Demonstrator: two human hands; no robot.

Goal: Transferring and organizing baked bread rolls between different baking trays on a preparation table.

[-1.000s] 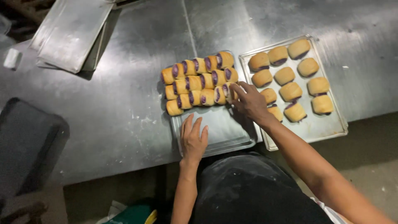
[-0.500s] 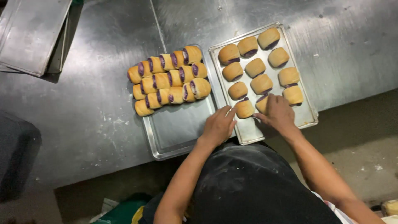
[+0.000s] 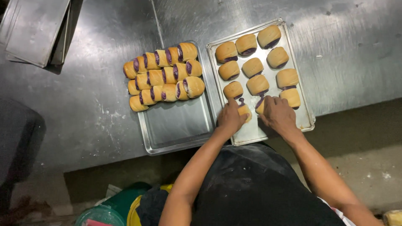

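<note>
The right tray holds spaced buns; the left tray holds packed rolls. Left hand grips one bun, right hand another bun.

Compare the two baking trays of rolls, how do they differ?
The left tray holds rolls packed touching at its far end, near half bare. The right tray has rolls spaced apart in rows, with both hands on its nearest ones. Both are metal, holding golden rolls with purple filling.
</note>
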